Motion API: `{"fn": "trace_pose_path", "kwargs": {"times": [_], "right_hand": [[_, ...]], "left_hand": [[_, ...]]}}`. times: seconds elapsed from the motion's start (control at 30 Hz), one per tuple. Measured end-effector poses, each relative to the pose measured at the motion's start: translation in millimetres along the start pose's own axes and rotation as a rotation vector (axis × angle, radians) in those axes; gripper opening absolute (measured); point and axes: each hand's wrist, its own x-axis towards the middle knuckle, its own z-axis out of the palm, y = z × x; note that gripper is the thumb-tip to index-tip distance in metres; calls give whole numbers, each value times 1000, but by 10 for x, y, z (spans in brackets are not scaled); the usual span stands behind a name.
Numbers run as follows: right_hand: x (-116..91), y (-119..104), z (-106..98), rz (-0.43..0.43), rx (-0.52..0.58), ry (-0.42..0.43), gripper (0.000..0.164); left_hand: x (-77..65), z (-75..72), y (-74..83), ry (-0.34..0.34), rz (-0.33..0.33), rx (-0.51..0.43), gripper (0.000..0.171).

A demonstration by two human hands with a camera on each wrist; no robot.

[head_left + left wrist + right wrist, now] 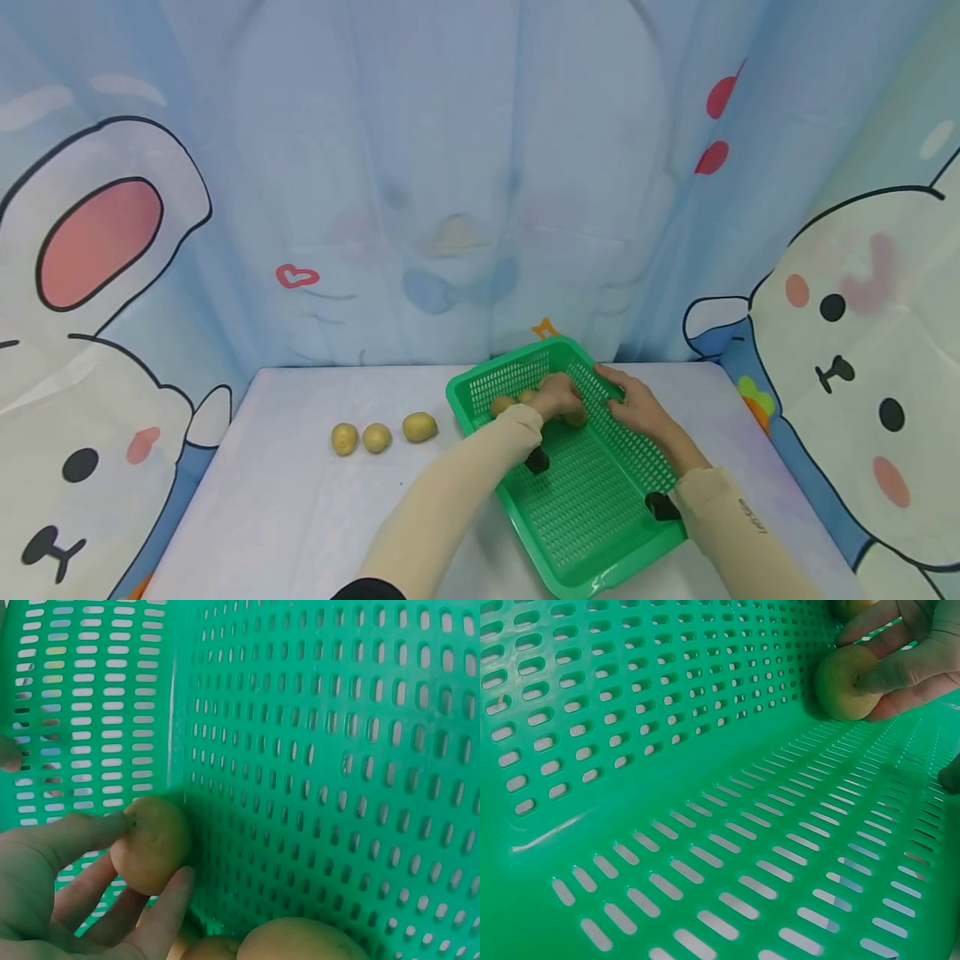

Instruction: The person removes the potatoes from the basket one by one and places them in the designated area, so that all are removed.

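A green perforated plastic basket (600, 500) stands at an angle on the table. Inside it, near the far end, my left hand (555, 396) holds a round yellow potato (154, 846) between thumb and fingers. In the left wrist view that potato is close to the corner where wall and floor meet. More potatoes (502, 406) lie by the left hand in the basket, partly hidden by it. My right hand (643, 410) grips the basket's right side wall, thumb (950, 777) inside and fingers outside, showing through the slots.
Three potatoes lie in a loose row on the white tabletop (300, 508) left of the basket, the nearest potato (420, 427) a short way from its rim. Behind the table hangs a blue cartoon-print curtain (450, 167).
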Motion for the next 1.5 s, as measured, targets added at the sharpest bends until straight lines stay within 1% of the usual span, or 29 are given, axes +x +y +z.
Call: {"fn": "trace_pose_path", "kwargs": {"times": [0.1, 0.2, 0.23, 0.3, 0.4, 0.5, 0.53, 0.57, 0.63, 0.67, 0.7, 0.73, 0.8, 0.93, 1.03, 1.13, 1.27, 1.43, 1.5], "right_hand": [[15, 3, 17, -6, 7, -5, 62], [30, 4, 33, -6, 27, -5, 62], [32, 4, 33, -6, 31, -8, 62], [33, -1, 29, -6, 20, -6, 63], [23, 2, 14, 4, 10, -2, 63], [13, 19, -2, 22, 5, -3, 63], [17, 22, 3, 28, 7, -3, 63], [19, 19, 7, 26, 6, -6, 63], [22, 18, 16, 23, 9, -9, 63], [21, 16, 19, 18, 10, -10, 63], [19, 16, 20, 12, 9, -13, 63], [17, 15, 20, 6, 4, -14, 63], [14, 18, 17, 6, 8, -20, 63], [20, 19, -5, 7, 0, -25, 64], [30, 21, -22, 14, -8, -21, 64], [32, 35, -30, 25, -13, -27, 64], [37, 48, -22, 29, -13, -35, 64], [52, 21, -16, 45, -27, -40, 63], [58, 4, -14, 51, -25, -41, 63]], "left_hand": [[13, 9, -23, 17, 0, 1, 15], [38, 22, -64, 7, 7, 6, 27], [42, 25, -74, 4, 11, 2, 27], [36, 22, -86, -8, 25, -10, 25], [3, -2, -75, -20, 42, -43, 16], [-26, -47, -36, -55, 42, -56, 22], [-38, -71, -31, -67, 36, -67, 23], [-53, -97, -22, -82, 34, -74, 28], [-90, -147, -9, -105, 27, -92, 20], [-114, -170, -2, -106, 35, -99, 10], [-136, -193, 4, -111, 40, -111, 7], [-159, -217, 11, -119, 43, -124, 16], [-211, -263, 24, -110, 60, -139, 33], [-310, -374, 40, -102, 98, -193, 35], [-384, -468, 34, -123, 143, -236, 37], [-447, -568, 8, -156, 192, -257, 39], [-527, -717, -51, -175, 212, -298, 39], [-566, -902, -157, -162, 223, -306, 36], [-571, -960, -208, -146, 214, -311, 35]]}}
